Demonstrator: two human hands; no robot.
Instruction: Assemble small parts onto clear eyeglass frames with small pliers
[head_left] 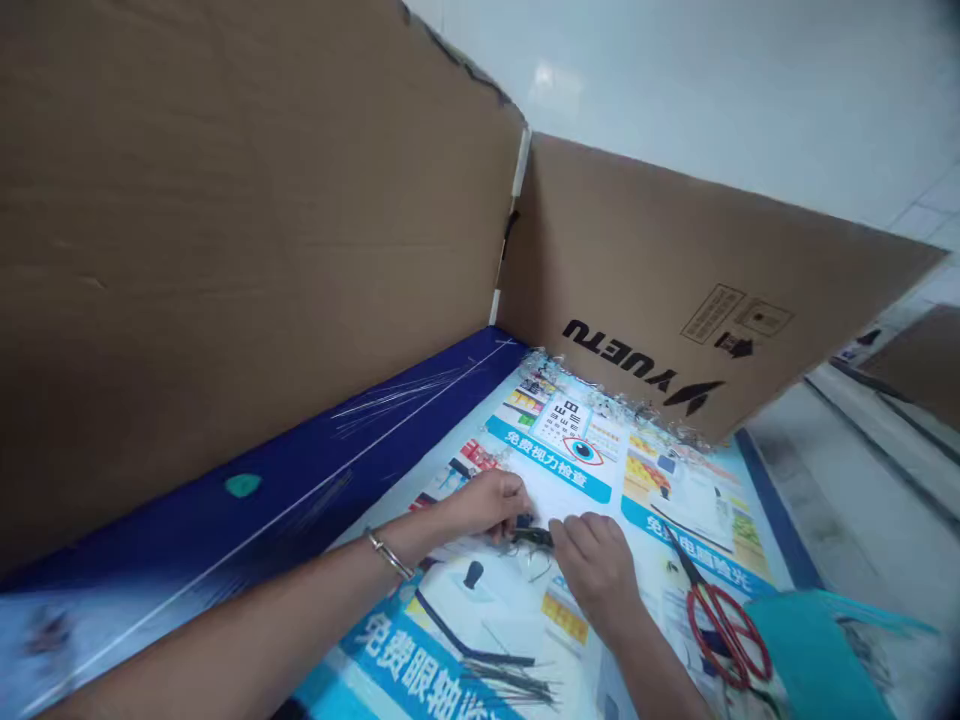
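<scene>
Stretching between the pinched left hand (491, 502) and right hand (598, 562), a small, dark, apparently wiry bundle (535, 537) runs lengthwise hand to hand, each clamped on one end, red-handled metal scissors (702, 590) beyond the right!

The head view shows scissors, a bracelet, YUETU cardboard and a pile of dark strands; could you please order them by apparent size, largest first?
1. Cardboard
2. Scissors
3. Pile of dark strands
4. Bracelet

The bench (315, 520) before me wears a printed poster (555, 468); on it lie red scissors (702, 590) beside a teal bag (817, 655), dark strands (514, 682), and clear scraps (615, 402) along the cardboard (675, 250).
</scene>
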